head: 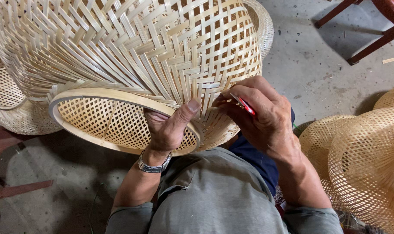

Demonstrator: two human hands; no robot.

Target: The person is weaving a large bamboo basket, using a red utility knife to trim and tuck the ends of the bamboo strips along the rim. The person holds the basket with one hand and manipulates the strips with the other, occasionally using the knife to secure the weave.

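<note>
A large woven bamboo basket [132,47] lies tilted on my lap, its round rim [97,94] facing me. My left hand [169,128] grips the rim from inside, thumb pressed up against the woven strips at the edge. A metal watch sits on that wrist. My right hand [260,115] rests against the outside of the weave just right of the thumb, closed around a small red-handled tool [244,105] whose tip is hidden behind the fingers.
Finished woven baskets [361,160] are stacked at the right, and more sit behind at the left [10,99]. Dark red wooden furniture legs [370,26] stand at the top right on the grey concrete floor [309,65]. A red-brown wooden piece [6,164] lies at the left.
</note>
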